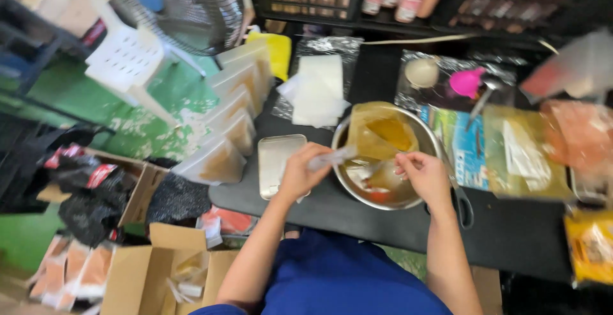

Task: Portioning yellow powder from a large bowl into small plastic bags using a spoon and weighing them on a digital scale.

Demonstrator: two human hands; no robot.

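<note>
Below, both hands worked over a round steel bowl [357, 190] that sat on a flat black table [511, 232]. The left hand [300, 171] was closed around a small clear sachet [332, 157], a thin, glossy strip blurred by motion, held at the bowl's near-left rim. The right hand [426, 174] hovered above the bowl's right side with fingers curled in a pinch; what it pinched could not be told from the blur. Inside the bowl stood a soft, crinkled plastic bag [377, 136] of amber liquid, its top slumped open, with reddish bits at the shiny bottom.

Just left of the bowl lay a small rectangular metal tray [276, 158], dull and smooth. Beyond it was a loose stack of white, translucent sheets [316, 91]. Along the table's left edge ran a row of filled clear pouches [233, 111], stiff and boxy. Black-handled scissors [461, 203] lay just right of the bowl. A pink scoop [466, 82] rested farther back on crinkled foil. Brown cardboard boxes [143, 270] sat on the green floor.
</note>
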